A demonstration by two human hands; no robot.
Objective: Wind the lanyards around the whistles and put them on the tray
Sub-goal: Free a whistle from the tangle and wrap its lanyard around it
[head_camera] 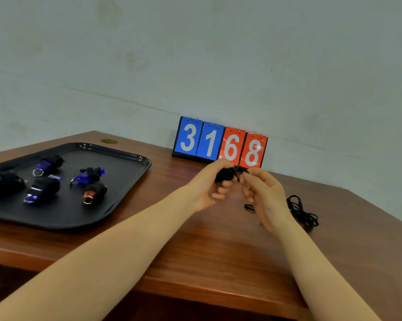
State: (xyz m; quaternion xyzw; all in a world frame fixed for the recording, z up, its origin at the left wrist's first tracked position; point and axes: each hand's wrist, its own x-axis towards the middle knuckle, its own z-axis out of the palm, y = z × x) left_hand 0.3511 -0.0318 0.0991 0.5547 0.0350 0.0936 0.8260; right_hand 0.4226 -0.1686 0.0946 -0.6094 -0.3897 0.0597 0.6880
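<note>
My left hand [208, 185] grips a whistle wrapped in black lanyard [225, 174], held above the wooden table. My right hand [262, 193] pinches the lanyard's end beside the bundle, fingers curled. The whistle's body is hidden under the cord. On the black tray [126, 181] at the left lie several wound whistles: blue ones [48, 164] [87, 176] [41, 189], an orange one [93, 193] and a dark one [5, 180]. Another loose black lanyard [303, 213] lies on the table behind my right wrist.
A flip scoreboard [219, 142] showing 3168 stands against the wall at the table's back edge. The wooden table [195, 251] has its front edge near me and a corner at the right. A small brass disc [109, 141] sits behind the tray.
</note>
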